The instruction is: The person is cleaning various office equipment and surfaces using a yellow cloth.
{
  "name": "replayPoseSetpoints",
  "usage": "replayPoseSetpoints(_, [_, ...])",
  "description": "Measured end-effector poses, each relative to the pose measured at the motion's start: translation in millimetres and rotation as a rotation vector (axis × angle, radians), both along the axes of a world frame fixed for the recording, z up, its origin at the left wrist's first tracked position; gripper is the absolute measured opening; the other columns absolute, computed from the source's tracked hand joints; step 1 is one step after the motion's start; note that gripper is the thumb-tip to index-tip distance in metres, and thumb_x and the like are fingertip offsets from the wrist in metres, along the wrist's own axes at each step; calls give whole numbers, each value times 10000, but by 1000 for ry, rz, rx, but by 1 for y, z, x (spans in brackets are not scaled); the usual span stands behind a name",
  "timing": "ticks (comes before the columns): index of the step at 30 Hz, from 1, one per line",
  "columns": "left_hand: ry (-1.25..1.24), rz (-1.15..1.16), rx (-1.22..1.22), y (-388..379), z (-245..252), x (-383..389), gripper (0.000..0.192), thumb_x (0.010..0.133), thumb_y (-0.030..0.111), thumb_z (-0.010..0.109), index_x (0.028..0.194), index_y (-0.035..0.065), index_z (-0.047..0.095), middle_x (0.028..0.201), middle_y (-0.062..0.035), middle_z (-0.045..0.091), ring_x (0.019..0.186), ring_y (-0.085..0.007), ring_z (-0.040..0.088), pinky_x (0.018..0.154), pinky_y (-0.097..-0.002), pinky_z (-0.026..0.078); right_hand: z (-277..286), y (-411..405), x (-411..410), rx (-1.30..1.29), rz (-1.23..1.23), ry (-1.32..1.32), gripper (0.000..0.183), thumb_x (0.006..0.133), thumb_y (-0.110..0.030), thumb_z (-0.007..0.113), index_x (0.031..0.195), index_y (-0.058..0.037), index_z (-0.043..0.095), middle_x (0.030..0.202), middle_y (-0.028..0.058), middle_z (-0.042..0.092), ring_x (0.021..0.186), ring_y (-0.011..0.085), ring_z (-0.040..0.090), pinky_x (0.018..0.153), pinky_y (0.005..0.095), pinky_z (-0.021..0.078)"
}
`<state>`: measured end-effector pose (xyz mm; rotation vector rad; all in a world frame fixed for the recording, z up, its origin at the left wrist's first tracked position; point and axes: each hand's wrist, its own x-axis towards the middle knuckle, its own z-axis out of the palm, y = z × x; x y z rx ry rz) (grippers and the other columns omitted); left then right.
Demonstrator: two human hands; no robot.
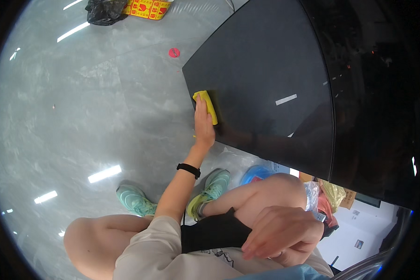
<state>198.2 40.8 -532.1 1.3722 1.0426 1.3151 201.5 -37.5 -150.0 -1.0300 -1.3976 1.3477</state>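
Observation:
My left hand [204, 120], with a black band on its wrist, holds a folded yellow cloth [210, 108] flat against a glossy black panel [259, 77], close to the panel's left edge. The fingers lie extended over the cloth. Two small whitish strips show on the panel, to the right of the cloth. Nearer to me, my right hand [280, 231] hovers over my lap by my right knee, its fingers bent and close together. Its palm is turned away, so whether anything is inside it is hidden.
My shoes stand on the glossy grey floor [91, 105]. At the top left lie a black plastic bag [105, 12] and a yellow-red printed package [148, 8]. A red round sticker [174, 53] is on the floor. Plastic bags [330, 194] and a cardboard box [348, 198] lie beyond my right knee.

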Motion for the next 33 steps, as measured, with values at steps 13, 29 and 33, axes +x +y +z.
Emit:
replayPoseSetpoints(13, [96,80,-50,-61,-17,10,544,1025,152,358,1529,-51,319,1607,-273,272,1458,-449,288,1210,-494,207,-1,-4,7,4,45,37,169,844,12,706,1003,70,711,949,246,743,782,318,757,693,344,612])
replayPoseSetpoints(29, [7,146,10,-55,126,23,641,1057,346,248,1528,-82,324,1609,-277,263,1463,-419,256,1196,-491,154,0,-7,12,-39,116,-4,139,874,-19,725,999,38,748,962,208,755,808,289,746,730,334,576])
replayPoseSetpoints(33, [-37,152,48,-54,165,30,640,999,293,345,1489,-119,351,1581,-325,275,1423,-464,297,1161,-522,183,3,-8,8,-15,44,-56,127,871,-7,716,989,33,740,952,195,759,789,287,747,712,333,583])
